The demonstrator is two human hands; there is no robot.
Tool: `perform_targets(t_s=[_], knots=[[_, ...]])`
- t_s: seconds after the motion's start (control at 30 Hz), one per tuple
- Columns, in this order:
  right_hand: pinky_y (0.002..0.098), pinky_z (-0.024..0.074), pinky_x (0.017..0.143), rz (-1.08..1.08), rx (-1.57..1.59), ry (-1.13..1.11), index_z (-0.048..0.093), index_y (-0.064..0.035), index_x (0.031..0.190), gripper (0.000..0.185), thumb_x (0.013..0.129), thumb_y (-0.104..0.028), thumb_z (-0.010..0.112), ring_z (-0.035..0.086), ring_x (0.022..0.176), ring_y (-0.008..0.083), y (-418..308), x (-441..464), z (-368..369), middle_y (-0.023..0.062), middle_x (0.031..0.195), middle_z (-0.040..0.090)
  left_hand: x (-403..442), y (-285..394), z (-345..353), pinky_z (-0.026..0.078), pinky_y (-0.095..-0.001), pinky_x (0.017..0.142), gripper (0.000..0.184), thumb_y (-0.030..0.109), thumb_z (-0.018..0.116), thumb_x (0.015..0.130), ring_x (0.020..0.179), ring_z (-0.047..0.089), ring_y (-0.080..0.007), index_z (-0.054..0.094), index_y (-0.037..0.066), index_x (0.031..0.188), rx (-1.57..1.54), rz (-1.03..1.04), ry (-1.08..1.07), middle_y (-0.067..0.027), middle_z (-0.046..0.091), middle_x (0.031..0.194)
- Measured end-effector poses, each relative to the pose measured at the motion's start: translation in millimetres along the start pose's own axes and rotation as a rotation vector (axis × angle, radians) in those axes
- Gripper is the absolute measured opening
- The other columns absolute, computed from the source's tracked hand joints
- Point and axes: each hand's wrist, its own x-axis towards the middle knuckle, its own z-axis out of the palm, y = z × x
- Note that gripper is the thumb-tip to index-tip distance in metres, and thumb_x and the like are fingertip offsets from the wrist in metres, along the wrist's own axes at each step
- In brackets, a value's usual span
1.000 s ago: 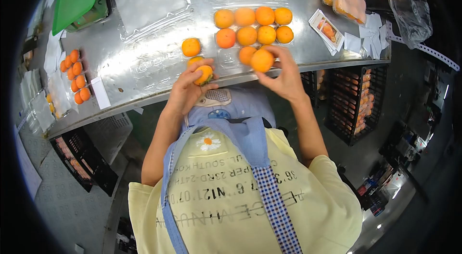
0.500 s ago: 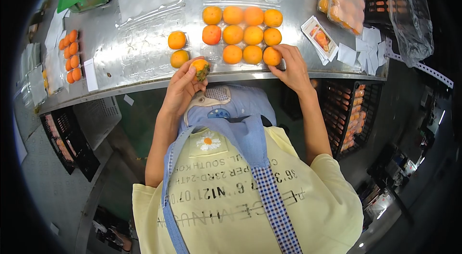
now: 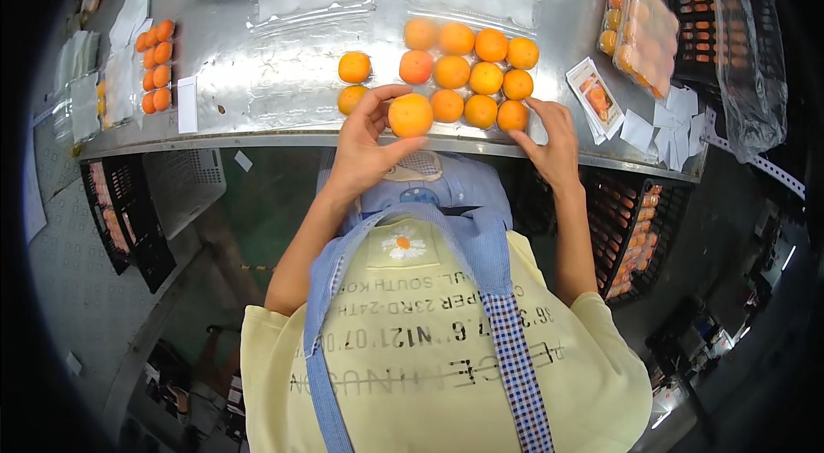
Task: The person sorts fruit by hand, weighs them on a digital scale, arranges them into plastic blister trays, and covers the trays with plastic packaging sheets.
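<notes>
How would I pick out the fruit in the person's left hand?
Find the metal table, then the largest block of orange fruits at its near edge. At the nearest row's left end is the held fruit, in the left hand. Unlike its neighbours, it is grasped by that hand and looks larger.

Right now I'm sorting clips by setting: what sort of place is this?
Probably a fruit-packing workplace: orange fruit sits in rows on a metal table, a filled clear pack lies nearby, and a black crate below holds more.
</notes>
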Motion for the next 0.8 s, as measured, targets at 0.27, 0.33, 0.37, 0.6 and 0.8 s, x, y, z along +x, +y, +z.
perform_targets(t_s=[0.27,0.33,0.37,0.6,0.8], knots=[[0.0300,0.0498,0.080,0.285,0.879,-0.271,0.054,-0.0037,0.122,0.056,0.073,-0.019,0.078,0.061,0.093,0.0167,-74,31,24,0.0120,0.112,0.060,7,1,29,0.047,-0.0289,0.086,0.066,0.000,0.077,0.067,0.104,0.057,-0.0183,0.047,0.005,0.126,0.390,0.201,-0.047,-0.0085,0.054,0.119],[0.0300,0.0499,0.079,0.268,0.838,-0.280,0.056,-0.0049,0.121,0.053,0.075,-0.023,0.075,0.060,0.093,0.0150,-72,30,37,0.0121,0.112,0.061,10,3,33,0.048,-0.0288,0.080,0.069,0.001,0.076,0.067,0.101,0.056,-0.0198,0.046,0.006,0.129,0.519,0.364,-0.097,-0.0098,0.051,0.123],[0.0301,0.0506,0.077,0.289,0.868,-0.286,0.057,-0.0048,0.120,0.051,0.076,-0.024,0.075,0.061,0.090,0.0147,-66,31,35,0.0117,0.108,0.062,10,7,30,0.049,-0.0288,0.080,0.069,0.001,0.076,0.067,0.101,0.055,-0.0196,0.046,0.007,0.129,0.478,0.319,-0.067,-0.0098,0.051,0.123],[0.0294,0.0462,0.088,0.423,0.909,0.564,0.044,0.0053,0.127,0.052,0.095,-0.036,0.048,0.054,0.105,0.0204,141,96,-226,0.0158,0.120,0.053,22,-18,-42,0.048,-0.0321,0.072,0.049,0.010,0.072,0.074,0.084,0.054,-0.0235,0.055,0.007,0.120,0.765,0.141,0.460,-0.0107,0.055,0.108],[0.0429,0.0426,0.098,0.008,1.433,0.383,0.023,0.0175,0.136,0.078,0.096,-0.048,0.039,0.044,0.122,0.0384,226,122,-348,0.0332,0.140,0.031,56,-19,-52,0.048,-0.0400,0.078,0.051,0.022,0.077,0.072,0.092,0.057,-0.0324,0.058,0.006,0.117,1.198,0.062,0.343,-0.0139,0.054,0.109]])
